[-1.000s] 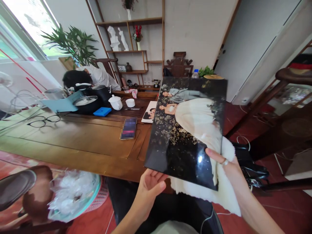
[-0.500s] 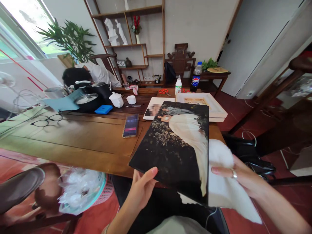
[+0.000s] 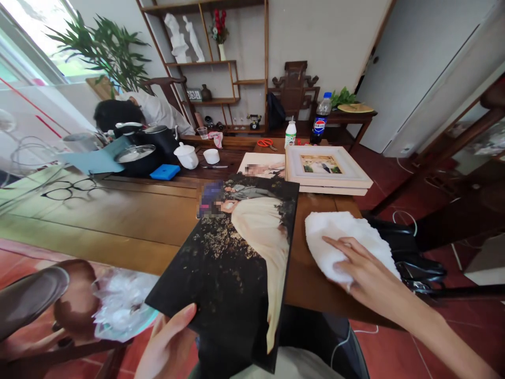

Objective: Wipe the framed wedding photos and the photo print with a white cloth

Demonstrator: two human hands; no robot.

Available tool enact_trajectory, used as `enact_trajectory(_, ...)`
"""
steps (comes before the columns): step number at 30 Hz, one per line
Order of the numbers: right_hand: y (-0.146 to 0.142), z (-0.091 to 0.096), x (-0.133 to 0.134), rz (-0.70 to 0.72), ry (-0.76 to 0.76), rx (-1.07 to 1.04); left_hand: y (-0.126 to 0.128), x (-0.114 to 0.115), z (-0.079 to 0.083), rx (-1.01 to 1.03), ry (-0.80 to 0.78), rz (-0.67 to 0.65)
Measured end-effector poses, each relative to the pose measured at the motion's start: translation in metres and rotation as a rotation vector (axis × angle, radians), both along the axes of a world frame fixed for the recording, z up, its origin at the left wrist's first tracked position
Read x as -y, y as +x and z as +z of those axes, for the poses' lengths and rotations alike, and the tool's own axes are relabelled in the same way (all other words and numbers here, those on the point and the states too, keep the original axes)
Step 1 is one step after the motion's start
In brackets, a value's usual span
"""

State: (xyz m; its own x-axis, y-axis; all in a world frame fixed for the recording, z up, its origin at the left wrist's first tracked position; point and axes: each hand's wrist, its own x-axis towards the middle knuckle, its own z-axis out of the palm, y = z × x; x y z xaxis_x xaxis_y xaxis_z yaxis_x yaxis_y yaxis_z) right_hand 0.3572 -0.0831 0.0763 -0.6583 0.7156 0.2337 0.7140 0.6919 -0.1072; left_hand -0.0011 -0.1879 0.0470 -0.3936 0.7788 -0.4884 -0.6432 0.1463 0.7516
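My left hand [image 3: 169, 334] grips the lower left corner of a dark wedding photo print [image 3: 232, 263], thumb on its face. The print is stiff and tilted, showing a long white gown and a person in grey against a dark background. My right hand [image 3: 359, 266] rests on a white cloth [image 3: 319, 237] at the table's right side, fingers stretched out over it. A ring shows on that hand. Behind the print lies a phone [image 3: 207, 197], partly covered by it.
White picture frames [image 3: 347, 163] are stacked beyond the cloth, beside a pale photo print [image 3: 256, 160]. Orange-handled scissors [image 3: 265, 142], a white bottle [image 3: 290, 134] and a cola bottle [image 3: 320, 122] stand farther back. Left are glasses [image 3: 71, 189] and a white teapot [image 3: 186, 156]. A person [image 3: 158, 113] leans over behind.
My left hand has drawn the print left and nearer. My right hand has moved the cloth from beside the print onto the table, where its fingers have straightened.
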Motion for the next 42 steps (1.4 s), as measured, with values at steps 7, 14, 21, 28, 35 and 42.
enact_trajectory(7,-0.010,0.067,-0.049,0.049,0.013,-0.314,0.020,0.014,-0.002,0.046,-0.091,0.052)
enact_trajectory(14,-0.117,0.035,-0.193,0.084,0.103,0.148,0.034,0.012,-0.014,0.051,-0.143,0.072)
enact_trajectory(21,-0.167,0.001,-0.258,0.097,0.069,0.324,0.037,0.006,-0.022,0.100,-0.073,0.057)
enact_trajectory(28,-0.180,-0.002,-0.258,0.103,0.077,0.417,0.032,0.004,-0.021,0.096,-0.103,0.028)
enact_trajectory(35,-0.189,0.010,-0.245,-0.061,0.222,0.264,0.032,-0.009,-0.018,0.081,-0.092,0.052)
enact_trajectory(42,-0.180,0.049,-0.254,-0.162,0.277,0.153,0.032,-0.036,-0.014,0.035,-0.014,-0.031)
